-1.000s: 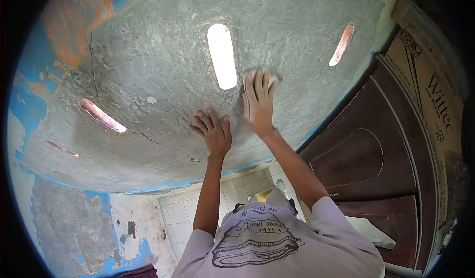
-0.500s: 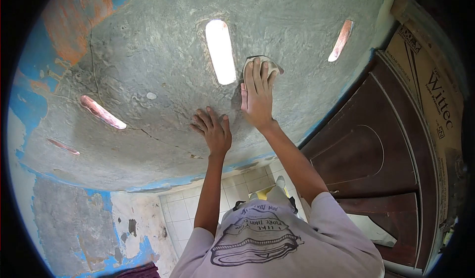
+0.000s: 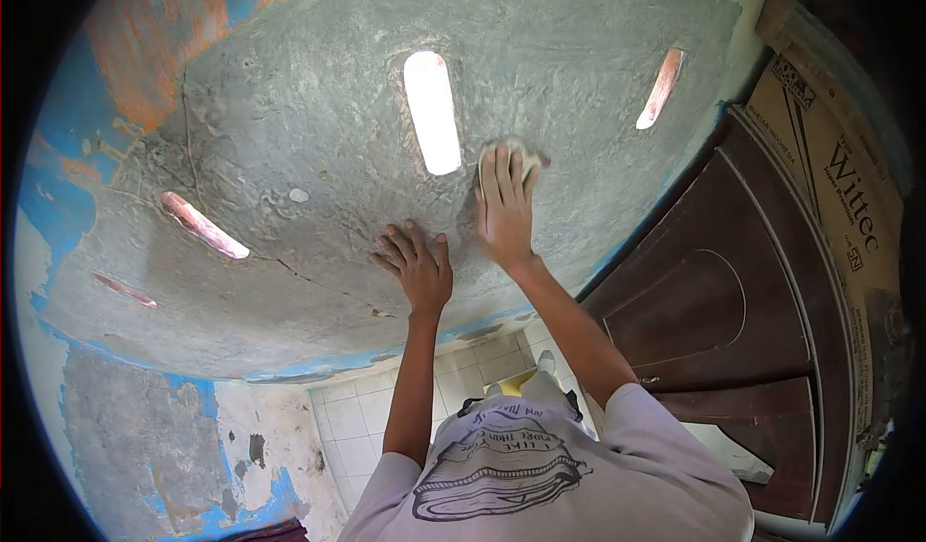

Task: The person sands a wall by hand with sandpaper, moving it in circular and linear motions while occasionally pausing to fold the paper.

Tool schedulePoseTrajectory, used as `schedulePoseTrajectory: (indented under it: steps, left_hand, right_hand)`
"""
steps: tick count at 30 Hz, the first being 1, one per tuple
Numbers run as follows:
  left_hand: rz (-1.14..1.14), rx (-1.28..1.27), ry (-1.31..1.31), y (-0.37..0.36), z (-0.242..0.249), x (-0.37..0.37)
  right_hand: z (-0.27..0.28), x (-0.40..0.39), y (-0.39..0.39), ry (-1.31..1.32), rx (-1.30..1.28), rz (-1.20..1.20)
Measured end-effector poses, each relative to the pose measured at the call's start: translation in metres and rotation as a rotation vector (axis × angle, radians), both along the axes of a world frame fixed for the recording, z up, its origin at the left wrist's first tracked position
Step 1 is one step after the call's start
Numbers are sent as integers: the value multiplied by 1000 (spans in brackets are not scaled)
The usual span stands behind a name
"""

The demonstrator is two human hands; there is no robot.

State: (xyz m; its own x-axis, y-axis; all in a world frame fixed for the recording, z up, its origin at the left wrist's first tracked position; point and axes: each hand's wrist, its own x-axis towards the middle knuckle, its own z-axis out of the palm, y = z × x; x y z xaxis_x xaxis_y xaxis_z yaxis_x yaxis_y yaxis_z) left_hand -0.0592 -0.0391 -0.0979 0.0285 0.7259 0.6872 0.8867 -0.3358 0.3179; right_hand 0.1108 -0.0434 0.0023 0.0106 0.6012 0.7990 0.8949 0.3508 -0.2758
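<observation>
A grey plastered wall [image 3: 318, 79] fills most of the head view. My right hand [image 3: 506, 214] presses a pale, thin sheet of sandpaper [image 3: 531, 160] flat against it, just right of the bright central slot. The sheet's edges show past my fingertips; the rest lies hidden beneath them. Lower and to the left, my left hand [image 3: 422, 274] rests on the plaster with fingers spread and nothing in it.
Bright slots [image 3: 432, 113] pierce the wall. Blue paint [image 3: 63, 200] peels at its left edge. On the right are a dark brown wooden door [image 3: 675, 301] and a cardboard sheet [image 3: 839, 156]. White floor tiles [image 3: 367, 412] lie below.
My right hand has slid the sandpaper slightly down the wall. My left hand stays on the same patch of plaster. The whole view has shifted a little.
</observation>
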Motion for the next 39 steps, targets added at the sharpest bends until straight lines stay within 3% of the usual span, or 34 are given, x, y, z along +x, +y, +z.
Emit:
schedulePoseTrajectory:
  steps: [5, 9, 14, 17, 21, 24, 26, 30, 33, 36, 39]
  left_hand:
    - [-2, -99, 4, -6, 6, -5]
    - [16, -19, 1, -4, -2, 1]
    - [14, -47, -21, -7, 1, 3]
    - [-9, -57, -6, -8, -2, -4]
    - [-6, -41, 8, -8, -10, -5]
    - [-3, -21, -4, -8, -9, -2]
    - [-3, -34, -5, -7, -8, -3]
    - [-11, -71, 13, -9, -10, -9]
    - [-9, -79, 14, -8, -12, -8]
    - [5, -31, 5, -6, -14, -2]
    - [35, -55, 49, -6, -12, 0]
  right_hand:
    - [-34, -2, -14, -52, -95, -23]
    - [50, -7, -7, -5, 75, -34]
    - [-42, 2, -5, 9, 16, -10]
    - [-47, 1, -8, 1, -61, 9]
    - [38, -2, -1, -35, 7, 16]
    - [24, 2, 7, -42, 27, 3]
    - [-29, 4, 3, -4, -23, 21]
    - [-49, 6, -3, 18, -81, 20]
    - [22, 2, 7, -42, 50, 4]
    - [51, 0, 6, -79, 67, 6]
    - [-9, -1, 2, -55, -17, 46]
